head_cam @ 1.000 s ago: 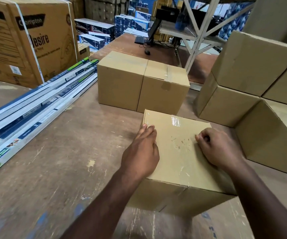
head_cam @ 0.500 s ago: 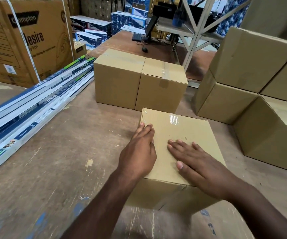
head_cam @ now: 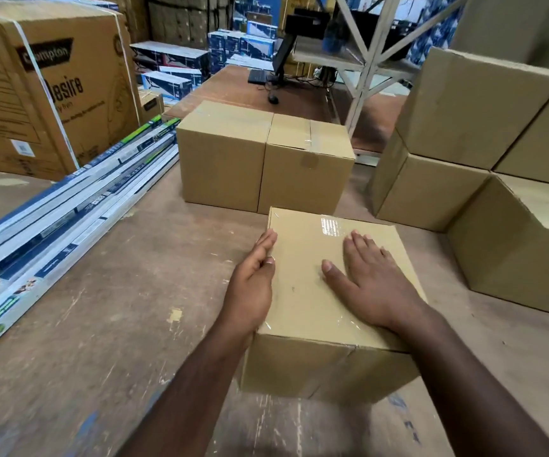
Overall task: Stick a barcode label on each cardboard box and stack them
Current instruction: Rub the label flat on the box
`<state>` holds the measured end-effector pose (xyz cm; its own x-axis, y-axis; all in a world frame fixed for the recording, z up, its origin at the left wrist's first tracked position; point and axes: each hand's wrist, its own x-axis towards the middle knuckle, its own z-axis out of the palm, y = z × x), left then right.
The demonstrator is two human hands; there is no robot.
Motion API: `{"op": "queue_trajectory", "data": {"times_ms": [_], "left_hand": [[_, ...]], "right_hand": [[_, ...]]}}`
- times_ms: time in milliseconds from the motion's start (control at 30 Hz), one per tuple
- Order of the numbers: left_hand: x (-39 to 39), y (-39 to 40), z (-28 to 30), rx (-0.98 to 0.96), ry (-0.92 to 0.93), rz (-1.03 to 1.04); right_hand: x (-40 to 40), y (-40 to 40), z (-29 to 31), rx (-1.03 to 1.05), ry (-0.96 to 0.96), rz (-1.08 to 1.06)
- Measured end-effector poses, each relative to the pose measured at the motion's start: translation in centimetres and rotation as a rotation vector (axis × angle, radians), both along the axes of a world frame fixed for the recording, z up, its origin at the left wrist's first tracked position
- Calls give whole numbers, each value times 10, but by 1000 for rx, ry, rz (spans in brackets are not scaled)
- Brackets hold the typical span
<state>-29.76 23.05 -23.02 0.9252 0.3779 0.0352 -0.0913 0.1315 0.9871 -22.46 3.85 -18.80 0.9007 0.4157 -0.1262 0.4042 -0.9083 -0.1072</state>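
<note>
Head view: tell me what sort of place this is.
Most likely a warehouse or stockroom. Sealed plain cardboard boxes are stacked at the right, a large printed carton and long flat retail packs lie on the floor, and a metal rack frame stands beside stacked blue product boxes.

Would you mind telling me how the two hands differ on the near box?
The left hand lies against the box's left edge, thumb on top; the right hand lies palm-down on the top. The left fingers point along the edge; the right's spread over the tape. Both touch the box.
</note>
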Motion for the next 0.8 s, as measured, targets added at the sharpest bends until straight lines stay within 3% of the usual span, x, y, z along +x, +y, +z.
{"op": "queue_trajectory", "data": {"times_ms": [167,233,333,500,567,633,700,733,800], "left_hand": [[3,9,0,-146,-7,-29],[4,17,-1,-111,8,-74],[3,25,-4,29,14,-159],[0,18,-9,141,-37,-146],[0,14,-10,156,-63,-121],[0,13,-12,165,-63,-109],[0,15,-13,186,-54,-110],[0,17,-13,201,-52,-117],[-1,20,-12,229,-42,-141]], "right_hand": [[-66,32,7,5,71,573],[-74,20,11,42,126,669],[-49,-23,17,43,152,499],[22,-117,16,-79,-26,-313],[12,-120,13,75,-73,-277],[-24,-93,12,268,-58,5],[-53,-71,6,292,3,247],[-54,-68,1,258,11,281],[-32,-80,-2,246,-36,124]]}}
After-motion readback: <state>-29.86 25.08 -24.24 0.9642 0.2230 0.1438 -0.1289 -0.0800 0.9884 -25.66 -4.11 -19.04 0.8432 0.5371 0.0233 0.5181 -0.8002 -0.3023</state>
